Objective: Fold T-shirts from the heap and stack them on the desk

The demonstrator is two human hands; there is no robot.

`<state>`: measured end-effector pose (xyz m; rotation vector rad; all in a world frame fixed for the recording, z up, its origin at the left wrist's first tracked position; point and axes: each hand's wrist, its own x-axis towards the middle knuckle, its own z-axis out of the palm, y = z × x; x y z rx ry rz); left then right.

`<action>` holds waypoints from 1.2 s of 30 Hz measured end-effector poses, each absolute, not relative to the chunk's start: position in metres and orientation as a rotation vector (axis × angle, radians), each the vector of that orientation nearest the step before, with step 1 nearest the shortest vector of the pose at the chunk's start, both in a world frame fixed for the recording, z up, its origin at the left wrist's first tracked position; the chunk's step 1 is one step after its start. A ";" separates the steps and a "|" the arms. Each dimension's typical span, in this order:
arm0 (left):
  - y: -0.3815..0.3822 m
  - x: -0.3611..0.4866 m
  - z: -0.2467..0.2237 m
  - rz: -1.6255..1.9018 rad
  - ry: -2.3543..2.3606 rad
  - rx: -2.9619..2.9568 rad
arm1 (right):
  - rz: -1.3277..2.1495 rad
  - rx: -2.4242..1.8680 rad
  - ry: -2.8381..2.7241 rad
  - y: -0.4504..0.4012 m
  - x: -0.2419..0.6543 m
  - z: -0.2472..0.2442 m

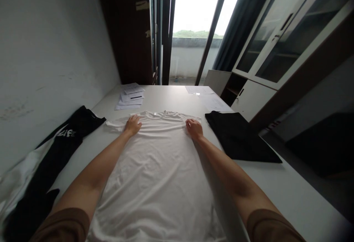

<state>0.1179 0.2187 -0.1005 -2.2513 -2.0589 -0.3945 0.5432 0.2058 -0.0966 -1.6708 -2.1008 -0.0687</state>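
A white T-shirt (163, 153) lies spread on the white table, its neckline toward the far end and its hem near me. Wrinkles run across its body. My left hand (133, 125) rests on the shirt near the left sleeve, fingers stretched out over the cloth. At the opposite shoulder, my right hand (194, 128) has its fingers bent together on the fabric by the right sleeve, pinching the edge there. That sleeve is partly hidden behind the hand.
Folded black cloth (240, 135) lies on the table (166, 96) to the right. Black and white garments (72, 135) are heaped along the left wall. Papers with a black pen (136, 97) sit at the far left, more sheets (211, 102) at the far right.
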 end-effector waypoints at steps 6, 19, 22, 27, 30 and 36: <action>0.244 0.135 -0.117 -0.162 -2.227 -2.305 | 0.042 -1.572 -2.378 0.243 0.498 -0.100; 0.287 0.109 -0.122 -0.104 -2.217 -2.313 | 0.170 -1.754 -2.481 0.318 0.521 -0.118; 0.290 0.100 -0.121 -0.092 -2.235 -2.277 | 0.141 -1.697 -2.482 0.319 0.530 -0.122; 0.289 0.118 -0.115 -0.206 -2.190 -2.228 | 0.085 -1.671 -2.484 0.313 0.530 -0.120; 0.291 0.141 -0.114 -0.361 -2.081 -2.263 | 0.063 -1.653 -2.486 0.310 0.527 -0.117; 0.310 0.151 -0.117 -0.315 -2.015 -2.469 | -0.002 -1.613 -2.441 0.297 0.520 -0.108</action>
